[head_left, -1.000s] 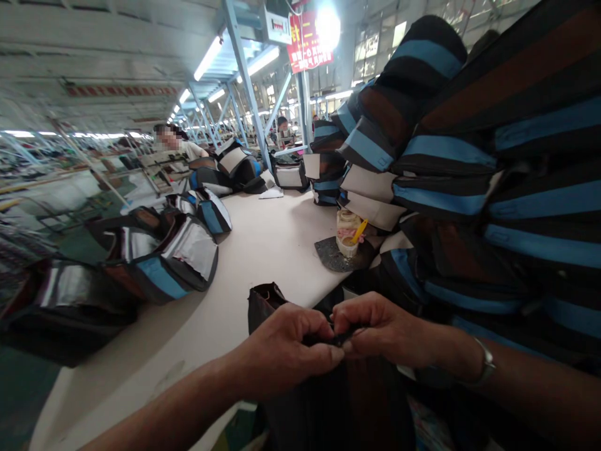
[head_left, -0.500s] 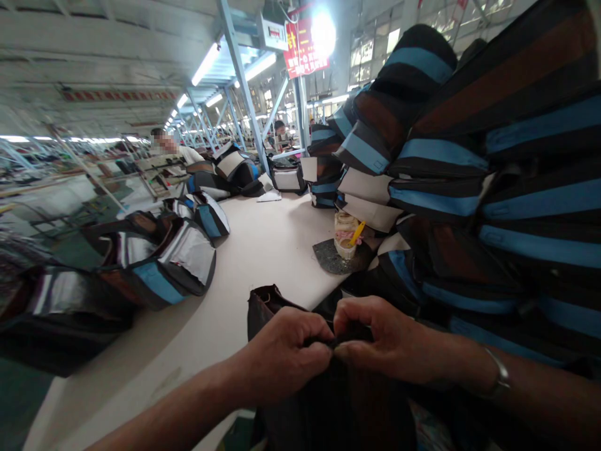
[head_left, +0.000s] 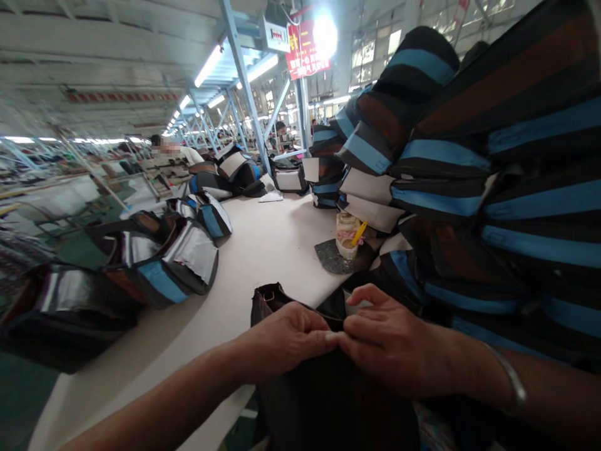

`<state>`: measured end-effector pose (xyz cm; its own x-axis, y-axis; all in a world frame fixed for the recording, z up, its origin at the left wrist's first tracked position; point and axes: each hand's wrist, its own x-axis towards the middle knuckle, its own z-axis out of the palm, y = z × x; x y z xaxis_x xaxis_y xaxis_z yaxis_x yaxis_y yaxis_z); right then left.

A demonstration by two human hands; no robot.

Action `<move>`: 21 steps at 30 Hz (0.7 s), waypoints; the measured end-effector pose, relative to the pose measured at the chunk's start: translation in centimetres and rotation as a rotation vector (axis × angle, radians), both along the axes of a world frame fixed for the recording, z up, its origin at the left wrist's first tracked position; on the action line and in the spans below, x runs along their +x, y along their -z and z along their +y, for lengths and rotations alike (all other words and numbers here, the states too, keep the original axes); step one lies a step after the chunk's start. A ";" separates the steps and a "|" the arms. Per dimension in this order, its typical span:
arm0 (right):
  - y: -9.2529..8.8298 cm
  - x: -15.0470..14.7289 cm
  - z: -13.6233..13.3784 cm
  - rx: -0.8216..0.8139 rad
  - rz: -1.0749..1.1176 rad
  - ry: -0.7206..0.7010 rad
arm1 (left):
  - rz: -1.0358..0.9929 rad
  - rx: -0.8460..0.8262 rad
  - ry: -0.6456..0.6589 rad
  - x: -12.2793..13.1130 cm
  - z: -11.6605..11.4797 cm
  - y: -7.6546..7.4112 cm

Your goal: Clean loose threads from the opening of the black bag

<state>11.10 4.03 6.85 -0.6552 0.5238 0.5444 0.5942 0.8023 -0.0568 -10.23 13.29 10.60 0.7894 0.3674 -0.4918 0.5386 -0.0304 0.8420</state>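
A dark bag piece (head_left: 328,407) with an open top rim stands close to me at the bottom centre, a small metal ring near its far left corner. My left hand (head_left: 286,341) pinches the bag's upper edge between thumb and fingers. Right beside it, my right hand (head_left: 394,341), below a silver bangle on the wrist, presses thumb and fingers at the same edge, its index finger raised and bent. The fingertips of both hands meet there. Whatever small part lies between them is hidden.
A pale table (head_left: 263,238) runs forward. Bags with blue bands (head_left: 441,194) are piled high on the right. Unfinished bags (head_left: 188,257) line the left edge. A glue-stained cup (head_left: 347,244) with a yellow-handled tool rests on a dark pad. A person (head_left: 185,153) is farther back.
My right hand has turned over, its index finger lifting from the pinch, and its wrist has shifted slightly right. My left hand stays on the edge, its thumb now stretched toward the right hand.
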 end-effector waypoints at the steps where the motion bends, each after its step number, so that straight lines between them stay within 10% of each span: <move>1: -0.2 0.1 -0.3 0.007 -0.044 0.000 | -0.003 -0.002 0.026 0.0 -0.1 0.0; 7: -1.5 1.2 -0.6 -0.675 0.448 0.054 | 0.018 0.234 0.039 -0.1 -2.0 -0.9; 11: -2.9 2.3 1.0 -1.016 0.408 0.023 | 0.012 0.409 0.055 0.4 -3.1 -2.0; 16: -5.2 1.2 1.2 -0.917 0.170 0.067 | -0.130 0.615 0.089 1.3 -2.7 -2.9; 21: -6.4 -2.0 1.7 -0.499 0.094 0.198 | -0.201 0.411 0.037 -0.2 -0.4 -2.4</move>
<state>9.05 5.73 13.24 -0.4785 0.8419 0.2494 0.7049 0.5377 -0.4626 -10.39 12.90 13.02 0.8705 0.4699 -0.1463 0.3578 -0.4001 0.8438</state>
